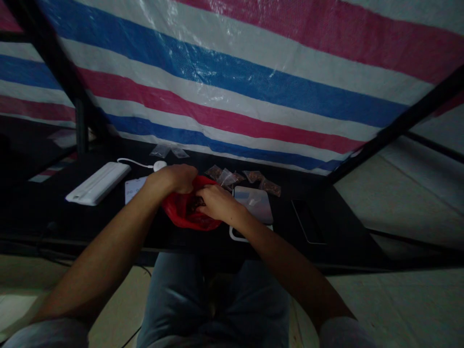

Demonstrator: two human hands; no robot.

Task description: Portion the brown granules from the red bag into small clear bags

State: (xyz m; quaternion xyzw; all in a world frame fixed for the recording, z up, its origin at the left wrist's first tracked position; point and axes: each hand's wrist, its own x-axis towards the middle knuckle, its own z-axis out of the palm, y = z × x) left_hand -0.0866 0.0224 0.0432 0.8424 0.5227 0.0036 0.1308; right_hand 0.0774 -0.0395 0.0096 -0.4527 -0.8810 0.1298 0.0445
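Both hands grip a crinkled red plastic bag [188, 212] on the dark worktop [108, 217]: left hand [177, 178] fingers clenched on its far rim, right hand [217, 203] fingers pinching its near-right edge.

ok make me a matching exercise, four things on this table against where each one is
1 red bag
2 white slab
3 small packets
4 flat scale

a far left of the table
b gripped by left hand, right hand on it
c at the back by the tarp
d just right of the red bag

Pairs: 1-b, 2-a, 3-c, 4-d
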